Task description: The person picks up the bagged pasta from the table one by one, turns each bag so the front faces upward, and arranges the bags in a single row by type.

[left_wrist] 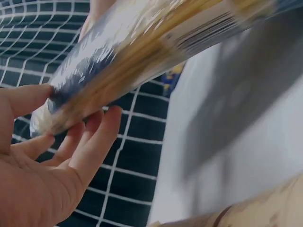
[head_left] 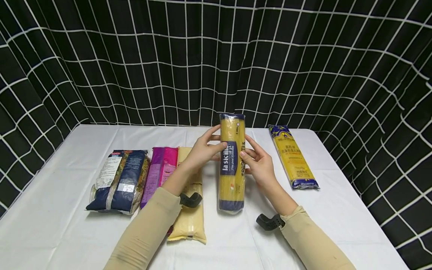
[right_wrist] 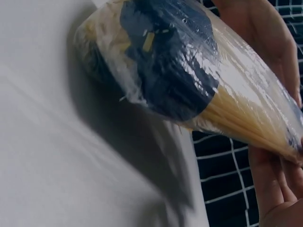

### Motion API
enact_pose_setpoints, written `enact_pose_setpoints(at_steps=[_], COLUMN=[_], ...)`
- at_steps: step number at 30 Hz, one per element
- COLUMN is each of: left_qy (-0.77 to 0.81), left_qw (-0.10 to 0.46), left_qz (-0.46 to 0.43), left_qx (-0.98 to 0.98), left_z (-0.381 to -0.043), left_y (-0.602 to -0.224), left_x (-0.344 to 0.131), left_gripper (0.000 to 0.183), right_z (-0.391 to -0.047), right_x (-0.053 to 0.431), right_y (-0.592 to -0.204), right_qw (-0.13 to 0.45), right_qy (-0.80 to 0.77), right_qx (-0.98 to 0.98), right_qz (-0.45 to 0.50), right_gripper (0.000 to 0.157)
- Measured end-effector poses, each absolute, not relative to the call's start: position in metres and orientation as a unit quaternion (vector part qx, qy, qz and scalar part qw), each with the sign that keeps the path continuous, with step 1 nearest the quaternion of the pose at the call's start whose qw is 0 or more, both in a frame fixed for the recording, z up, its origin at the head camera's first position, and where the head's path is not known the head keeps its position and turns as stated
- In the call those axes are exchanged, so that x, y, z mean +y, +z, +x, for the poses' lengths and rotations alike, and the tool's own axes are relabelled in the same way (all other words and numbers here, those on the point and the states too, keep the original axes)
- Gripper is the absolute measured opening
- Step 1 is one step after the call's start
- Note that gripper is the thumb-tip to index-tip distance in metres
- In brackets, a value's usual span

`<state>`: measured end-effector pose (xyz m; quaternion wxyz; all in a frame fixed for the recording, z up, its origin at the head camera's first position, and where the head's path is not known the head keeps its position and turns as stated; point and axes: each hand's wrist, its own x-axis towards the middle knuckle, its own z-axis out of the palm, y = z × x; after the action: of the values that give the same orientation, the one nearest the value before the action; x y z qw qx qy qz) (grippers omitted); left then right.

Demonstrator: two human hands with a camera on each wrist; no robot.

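Note:
Both hands hold a clear pack of spaghetti (head_left: 231, 187) with dark blue ends and a blue label, its long side upright in the head view. My left hand (head_left: 202, 149) grips its left edge, thumb on the front and fingers behind. On the opposite edge my right hand (head_left: 260, 164) pinches it, thumb in front. The left wrist view shows the left hand (left_wrist: 47, 161) around one end of the pack (left_wrist: 137, 52). In the right wrist view, the blue end of the pack (right_wrist: 165, 61) is close, above its shadow on the cloth.
On the white-covered table (head_left: 60, 232), a navy pasta bag (head_left: 126, 191), a purple pack (head_left: 156, 172) and a pale yellow pack (head_left: 189, 221) lie side by side at left. A yellow and blue pack (head_left: 293, 157) lies at right. Black gridded curtain (head_left: 202, 75) surrounds the back.

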<state>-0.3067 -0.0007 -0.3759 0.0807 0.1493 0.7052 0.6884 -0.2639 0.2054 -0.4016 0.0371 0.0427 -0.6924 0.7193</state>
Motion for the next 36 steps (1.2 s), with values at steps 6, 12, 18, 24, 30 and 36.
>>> enact_pose_setpoints(at_steps=[6,12,18,24,30,36], left_qy=[0.687,0.650,0.653,0.653,0.660,0.639], left_qw=[0.090,0.078,0.072,0.055,0.053,0.060], left_qz=[0.150,0.156,0.134,0.103,0.079,0.050], left_qx=[0.706,0.740,0.742,0.748,0.745,0.765], left_z=[-0.303,-0.309,-0.326,-0.347,-0.362,-0.370], left_y=[-0.382,-0.376,-0.374,-0.380,-0.383,-0.388], left_x=[0.016,0.043,0.074,0.100,0.125,0.144], left_gripper=[0.083,0.087,0.087,0.084,0.082,0.080], right_z=[-0.270,-0.277,-0.290,-0.307,-0.324,-0.334], right_x=[0.220,0.243,0.269,0.289,0.306,0.318], right_y=[-0.400,-0.398,-0.392,-0.386,-0.387,-0.392], right_qw=[0.030,0.028,0.035,0.039,0.052,0.046], right_qy=[0.712,0.696,0.675,0.635,0.589,0.559], right_qx=[-0.701,-0.718,-0.736,-0.770,-0.802,-0.820], right_qz=[0.021,-0.012,-0.031,-0.048,-0.081,-0.112], right_gripper=[0.059,0.059,0.058,0.056,0.050,0.048])
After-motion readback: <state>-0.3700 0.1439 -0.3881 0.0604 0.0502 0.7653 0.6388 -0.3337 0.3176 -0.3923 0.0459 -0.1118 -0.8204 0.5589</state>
